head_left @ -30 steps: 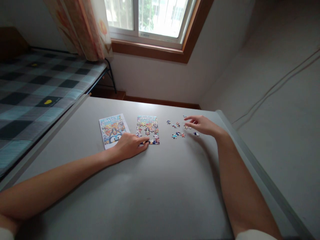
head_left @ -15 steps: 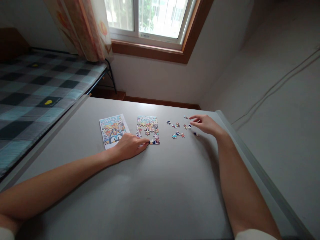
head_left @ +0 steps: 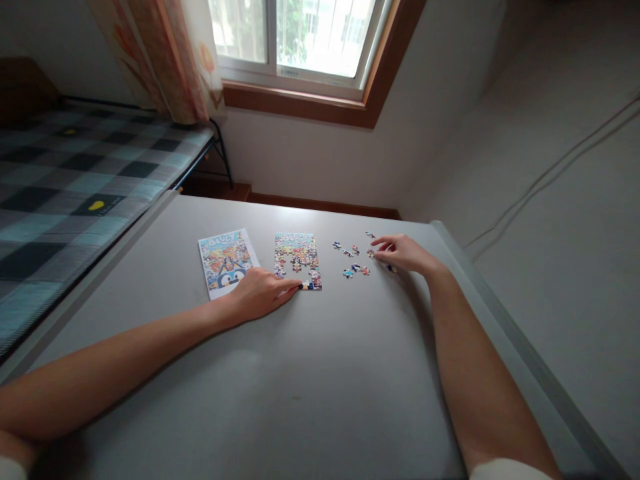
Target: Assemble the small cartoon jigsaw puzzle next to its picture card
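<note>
Left arm: forearm laid low and slanting in across the table (head_left: 300, 373), elbow outward. Left hand (head_left: 257, 291) palm down, index finger extended straight to the bottom edge of the partly assembled jigsaw (head_left: 297, 248). Grip: index and thumb nearly together at a dark patch on that edge, touching the puzzle; whether they pinch a piece, I cannot tell.

Right arm: forearm steeply raised from the near side, wrist bent inward. Right hand (head_left: 404, 253) low over the scattered loose pieces (head_left: 348, 273), fingers curled. Grip: index and thumb parted by a narrow gap, one small piece (head_left: 371, 253) just beside the thumb tip. Contact with it uncertain from where I stand; the other fingers hide what lies beneath.

Jigsaw position: flat on the table, between the reference picture (head_left: 223, 257) and the loose pieces. Gap visible in its lower part. Left hand partly covers the picture's lower corner.
</note>
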Available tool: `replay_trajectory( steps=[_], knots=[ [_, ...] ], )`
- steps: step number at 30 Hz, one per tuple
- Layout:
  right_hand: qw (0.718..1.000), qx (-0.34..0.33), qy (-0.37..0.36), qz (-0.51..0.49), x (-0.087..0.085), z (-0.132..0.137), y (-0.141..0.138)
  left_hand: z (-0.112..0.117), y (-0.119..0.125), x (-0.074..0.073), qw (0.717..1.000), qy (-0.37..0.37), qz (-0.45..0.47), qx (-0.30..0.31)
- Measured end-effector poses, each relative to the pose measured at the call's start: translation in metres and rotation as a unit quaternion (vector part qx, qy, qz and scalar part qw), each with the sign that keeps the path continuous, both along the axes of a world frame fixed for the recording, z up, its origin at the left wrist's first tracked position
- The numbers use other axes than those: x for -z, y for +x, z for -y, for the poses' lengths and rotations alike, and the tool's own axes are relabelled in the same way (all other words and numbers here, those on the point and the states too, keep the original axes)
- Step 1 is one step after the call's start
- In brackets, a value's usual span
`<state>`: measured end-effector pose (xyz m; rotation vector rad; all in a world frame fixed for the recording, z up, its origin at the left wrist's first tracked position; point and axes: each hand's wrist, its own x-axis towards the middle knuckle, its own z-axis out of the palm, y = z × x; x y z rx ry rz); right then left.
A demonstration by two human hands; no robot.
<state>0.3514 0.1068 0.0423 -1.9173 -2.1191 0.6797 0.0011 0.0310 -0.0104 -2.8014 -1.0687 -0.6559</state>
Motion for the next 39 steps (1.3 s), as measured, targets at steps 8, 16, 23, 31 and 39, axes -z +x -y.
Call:
replay_trajectory(
  steps=[8, 16, 23, 31, 39],
  knots=[
    [0.998, 0.026, -0.005, 0.053, 0.005, -0.002, -0.005, 0.001, 0.003, -0.001, 1.0, -0.013, 0.004, 0.005],
    [0.998, 0.024, 0.006, 0.058, 0.009, -0.005, -0.003, 0.001, 0.006, -0.002, 1.0, -0.022, 0.005, 0.004],
    [0.999, 0.032, -0.01, 0.038, 0.0, 0.001, -0.003, 0.002, 0.004, -0.003, 1.0, -0.022, 0.007, 0.004],
    [1.0, 0.015, -0.005, 0.027, 0.004, -0.003, -0.002, 0.001, 0.004, -0.002, 1.0, -0.03, 0.007, 0.003],
    [0.999, 0.031, -0.017, 0.016, 0.005, -0.002, -0.005, 0.001, 0.005, -0.003, 1.0, -0.021, 0.009, 0.001]
  ],
)
